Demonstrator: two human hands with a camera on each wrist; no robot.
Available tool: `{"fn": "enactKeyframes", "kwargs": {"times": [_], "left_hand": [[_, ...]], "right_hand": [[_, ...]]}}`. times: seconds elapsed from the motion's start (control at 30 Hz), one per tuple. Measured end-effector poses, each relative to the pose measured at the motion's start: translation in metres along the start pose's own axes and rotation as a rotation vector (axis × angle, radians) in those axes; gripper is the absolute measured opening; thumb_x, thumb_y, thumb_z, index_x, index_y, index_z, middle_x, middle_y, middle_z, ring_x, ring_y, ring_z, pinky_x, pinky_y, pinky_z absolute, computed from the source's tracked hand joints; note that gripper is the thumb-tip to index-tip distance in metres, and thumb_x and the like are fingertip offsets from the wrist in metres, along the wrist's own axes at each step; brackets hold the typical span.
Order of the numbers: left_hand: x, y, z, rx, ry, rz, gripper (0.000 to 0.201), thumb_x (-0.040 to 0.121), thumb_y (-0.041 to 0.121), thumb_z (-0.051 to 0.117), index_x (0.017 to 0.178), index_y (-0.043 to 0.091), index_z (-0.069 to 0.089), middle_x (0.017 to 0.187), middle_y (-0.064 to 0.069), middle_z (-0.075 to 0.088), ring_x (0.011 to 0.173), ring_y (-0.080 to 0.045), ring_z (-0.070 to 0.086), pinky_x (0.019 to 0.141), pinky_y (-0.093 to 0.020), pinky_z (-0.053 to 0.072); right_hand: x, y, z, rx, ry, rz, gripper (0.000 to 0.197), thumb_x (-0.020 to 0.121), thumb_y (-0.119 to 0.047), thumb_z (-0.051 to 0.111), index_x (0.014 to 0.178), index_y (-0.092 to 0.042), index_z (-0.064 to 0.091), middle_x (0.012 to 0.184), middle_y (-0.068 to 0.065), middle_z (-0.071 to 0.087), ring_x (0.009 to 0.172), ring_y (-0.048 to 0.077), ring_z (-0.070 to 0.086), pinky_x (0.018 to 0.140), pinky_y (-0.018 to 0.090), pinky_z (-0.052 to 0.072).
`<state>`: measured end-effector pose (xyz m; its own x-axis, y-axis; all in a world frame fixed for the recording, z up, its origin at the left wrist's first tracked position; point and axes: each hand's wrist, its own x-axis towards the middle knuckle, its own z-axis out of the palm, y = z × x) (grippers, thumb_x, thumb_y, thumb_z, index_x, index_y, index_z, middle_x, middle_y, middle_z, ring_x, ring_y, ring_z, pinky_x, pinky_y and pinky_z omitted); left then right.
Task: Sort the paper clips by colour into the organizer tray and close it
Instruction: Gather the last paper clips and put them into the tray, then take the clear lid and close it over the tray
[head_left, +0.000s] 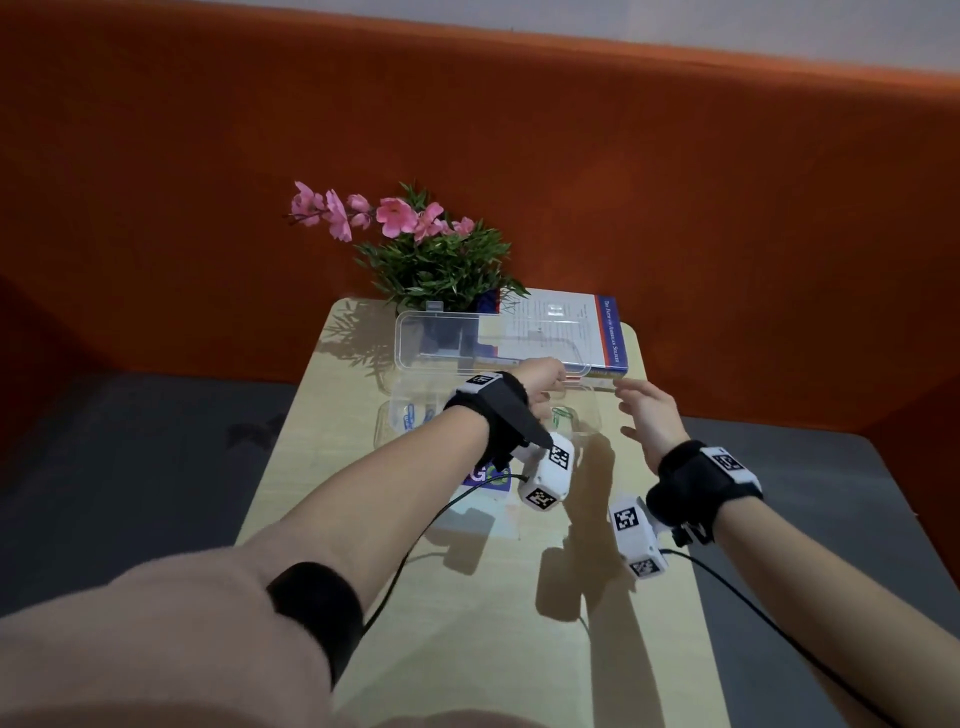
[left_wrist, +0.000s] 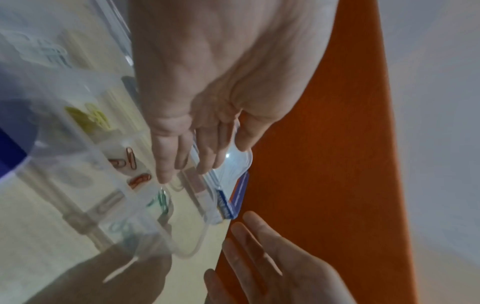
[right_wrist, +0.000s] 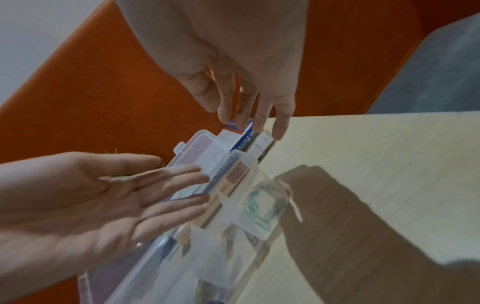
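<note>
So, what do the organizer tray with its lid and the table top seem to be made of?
Clear organizer tray and raised lid: likely hard transparent plastic, glossy; the book and paper clips show through.
Pale yellow table top: probably laminate or coated wood, smooth with a low sheen; faint grain lines, though the core is not visible.

Left forearm (head_left: 363, 499): pinkish-beige sleeve (head_left: 171, 639) pushed up at 7 o'clock, black cuff band (head_left: 317, 608) at its edge. Left wrist: black fabric strap (head_left: 488, 410), small black-and-white square marker on top. White boxy camera module (head_left: 548, 475) hangs beneath, two square markers on its faces, thin black cable (head_left: 415, 540) trails back. Right wrist at 4 o'clock: matching black strap (head_left: 691, 483), white marker plate (head_left: 727, 463), white module (head_left: 636, 535), black cable (head_left: 753, 603).
</note>
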<state>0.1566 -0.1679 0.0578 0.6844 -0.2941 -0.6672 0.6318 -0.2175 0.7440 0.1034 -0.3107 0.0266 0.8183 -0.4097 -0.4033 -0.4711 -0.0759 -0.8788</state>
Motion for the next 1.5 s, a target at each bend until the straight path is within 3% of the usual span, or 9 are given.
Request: {"fn": "enactKeyframes", "kwargs": {"times": [0.2, 0.33, 0.5, 0.67, 0.8, 0.9, 1.1, 1.33, 1.5], "left_hand": [[-0.009, -0.012, -0.077, 0.185, 0.38, 0.32, 0.029, 0.095, 0.02, 0.048, 0.12, 0.012, 0.062, 0.124, -0.002, 0.061, 0.118, -0.021, 0.055, 0.103, -0.033, 0.041], [-0.004, -0.025, -0.142, 0.445, 0.732, 0.098, 0.053, 0.093, 0.022, 0.049, 0.144, 0.01, 0.037, 0.155, -0.015, 0.028, 0.143, -0.036, 0.024, 0.117, -0.046, 0.024], [0.006, -0.031, -0.165, 0.294, 0.348, 0.003, 0.06, 0.097, 0.038, 0.045, 0.148, 0.007, 0.034, 0.153, -0.011, 0.035, 0.14, -0.031, 0.035, 0.11, -0.039, 0.032], [0.003, -0.044, -0.172, -0.042, 0.315, 0.062, 0.061, 0.097, 0.05, 0.033, 0.143, 0.011, 0.038, 0.146, -0.007, 0.045, 0.135, -0.031, 0.041, 0.114, -0.049, 0.03], [0.002, -0.056, -0.183, -0.164, 0.35, 0.103, 0.059, 0.096, 0.058, 0.028, 0.109, 0.008, 0.057, 0.129, -0.012, 0.052, 0.123, -0.031, 0.048, 0.111, -0.051, 0.034], [-0.001, -0.069, -0.186, -0.138, 0.274, 0.139, 0.058, 0.083, 0.048, 0.061, 0.124, 0.008, 0.055, 0.134, -0.013, 0.054, 0.124, -0.031, 0.051, 0.111, -0.048, 0.038], [-0.003, -0.082, -0.187, 0.337, 0.295, 0.187, 0.07, 0.075, -0.004, 0.073, 0.136, 0.012, 0.042, 0.145, -0.017, 0.045, 0.13, -0.033, 0.047, 0.102, -0.039, 0.041], [-0.015, -0.065, -0.17, 1.277, 0.159, 0.262, 0.115, 0.074, 0.046, 0.075, 0.155, 0.023, -0.003, 0.163, 0.002, -0.013, 0.151, -0.027, -0.01, 0.118, -0.056, 0.001], [-0.01, -0.052, -0.162, 1.539, 0.078, 0.162, 0.125, 0.07, 0.051, 0.077, 0.155, 0.016, -0.007, 0.164, -0.004, -0.006, 0.152, -0.022, 0.0, 0.12, -0.047, 0.002]], "right_hand": [[0.02, -0.033, 0.019, -0.167, -0.105, 0.089, 0.047, 0.095, -0.025, 0.043, 0.139, -0.009, 0.041, 0.146, 0.011, 0.042, 0.133, 0.03, 0.039, 0.105, 0.047, 0.036], [0.02, -0.046, 0.022, -0.101, -0.217, 0.208, 0.054, 0.095, -0.042, 0.04, 0.142, -0.017, 0.033, 0.15, 0.004, 0.036, 0.137, 0.03, 0.034, 0.108, 0.053, 0.032], [0.014, -0.046, 0.025, 0.051, -0.269, 0.267, 0.055, 0.094, -0.047, 0.039, 0.139, -0.015, 0.037, 0.129, 0.009, 0.047, 0.11, 0.032, 0.043, 0.094, 0.049, 0.037], [0.016, -0.032, 0.02, 0.197, -0.234, 0.274, 0.055, 0.093, -0.052, 0.035, 0.128, -0.012, 0.049, 0.123, 0.01, 0.051, 0.118, 0.035, 0.038, 0.107, 0.052, 0.025], [0.008, -0.015, 0.02, 0.366, -0.235, 0.239, 0.033, 0.093, -0.045, 0.043, 0.09, -0.016, 0.059, 0.1, 0.002, 0.058, 0.106, 0.028, 0.048, 0.098, 0.041, 0.036], [0.002, 0.001, 0.02, 0.314, -0.285, 0.151, 0.032, 0.092, -0.011, 0.052, 0.124, -0.007, 0.054, 0.124, 0.007, 0.059, 0.101, 0.019, 0.058, 0.083, 0.026, 0.046], [0.003, 0.014, 0.023, -0.377, -0.261, -0.079, 0.062, 0.079, 0.012, 0.057, 0.136, -0.009, 0.046, 0.146, 0.015, 0.042, 0.131, 0.029, 0.041, 0.105, 0.036, 0.038], [-0.006, -0.005, 0.033, -0.996, -0.397, -0.314, 0.098, 0.071, -0.021, 0.078, 0.149, -0.016, 0.019, 0.158, 0.009, 0.011, 0.145, 0.027, 0.017, 0.116, 0.041, 0.024], [0.0, -0.008, 0.045, -1.334, -0.397, -0.344, 0.111, 0.068, -0.038, 0.078, 0.151, -0.018, 0.007, 0.16, 0.006, 0.01, 0.146, 0.027, 0.015, 0.119, 0.042, 0.022]]}}
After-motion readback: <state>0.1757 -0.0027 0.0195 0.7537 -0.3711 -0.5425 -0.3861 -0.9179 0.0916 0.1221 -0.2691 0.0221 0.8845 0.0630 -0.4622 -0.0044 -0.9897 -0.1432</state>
